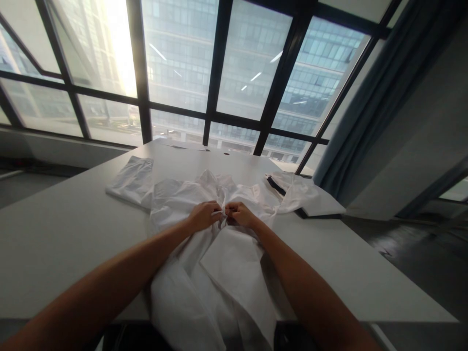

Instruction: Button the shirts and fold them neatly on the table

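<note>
A long white garment [234, 258], which looks like a coat or shirt, lies over the near part of the table and hangs down past its front edge. Its upper part is spread and creased. At the middle of its front, my left hand [205, 215] pinches a narrow fold or edge of the white fabric. My right hand [239, 214] is closed on the fabric just beside it, the fingertips of both hands almost meeting. Whether a button or other fastener is between the fingers is too small to tell.
A white table [66, 234] spans the view. A folded white cloth [132, 178] lies at left. On the right, a crumpled white piece with a dark band [277, 186] lies beside a flat white, dark-edged object [323, 202]. Windows and a blue curtain [361, 112] stand behind.
</note>
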The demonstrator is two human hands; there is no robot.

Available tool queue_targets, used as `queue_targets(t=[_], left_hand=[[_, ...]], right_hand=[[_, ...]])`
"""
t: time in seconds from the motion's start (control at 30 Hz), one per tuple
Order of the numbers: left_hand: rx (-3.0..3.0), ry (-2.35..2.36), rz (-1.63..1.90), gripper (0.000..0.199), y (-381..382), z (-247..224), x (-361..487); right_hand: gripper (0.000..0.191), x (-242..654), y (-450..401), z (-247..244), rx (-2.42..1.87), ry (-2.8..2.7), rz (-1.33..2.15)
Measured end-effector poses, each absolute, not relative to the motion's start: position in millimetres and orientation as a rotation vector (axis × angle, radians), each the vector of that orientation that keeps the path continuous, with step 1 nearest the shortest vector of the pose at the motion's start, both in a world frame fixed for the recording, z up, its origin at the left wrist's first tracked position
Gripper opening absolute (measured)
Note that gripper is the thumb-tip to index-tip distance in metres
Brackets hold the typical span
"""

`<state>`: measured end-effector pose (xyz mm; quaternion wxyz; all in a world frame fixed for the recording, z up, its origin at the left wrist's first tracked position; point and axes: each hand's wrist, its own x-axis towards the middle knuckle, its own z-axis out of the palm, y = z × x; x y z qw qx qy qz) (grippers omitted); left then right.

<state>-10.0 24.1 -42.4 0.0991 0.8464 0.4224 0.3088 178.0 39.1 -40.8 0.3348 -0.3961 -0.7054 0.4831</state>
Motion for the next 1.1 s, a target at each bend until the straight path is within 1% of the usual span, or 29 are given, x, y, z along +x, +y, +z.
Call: queue_targets(t=[0.17, 0.27, 0.33, 0.5, 0.6, 0.83, 1.1], left_hand=[[2.431, 1.331, 0.887, 0.026, 21.8, -41.0, -7.8], [2.411, 1.311, 0.883, 0.031, 23.2, -39.0, -9.0], [2.416, 1.247, 0.903, 0.03, 24.7, -37.8, -10.9], [2.376, 1.146, 1.042, 0.021, 25.3, -34.9, -14.0], [2.407, 1.084, 1.007, 0.018, 24.7, -34.2, -13.5], [2.469, 1.133, 0.899, 0.023, 28.1, -39.3, -13.1], [2.35, 1.175, 0.913, 0.026, 26.2, -36.0, -13.8]], right_hand=[[0.012, 173.9, 37.1, -39.0, -1.057, -1.953, 0.962], [0.016, 172.2, 35.2, -35.7, -1.044, -2.013, 0.8], [0.019, 172.3, 35.1, -33.8, -1.02, -2.033, 0.749], [0.023, 178.4, 37.5, -29.7, -0.979, -2.104, 0.793], [0.024, 181.9, 38.0, -28.0, -0.975, -2.15, 0.83], [0.023, 180.3, 37.5, -30.0, -0.962, -2.183, 0.803], [0.026, 174.4, 36.6, -32.1, -0.934, -2.111, 0.862]])
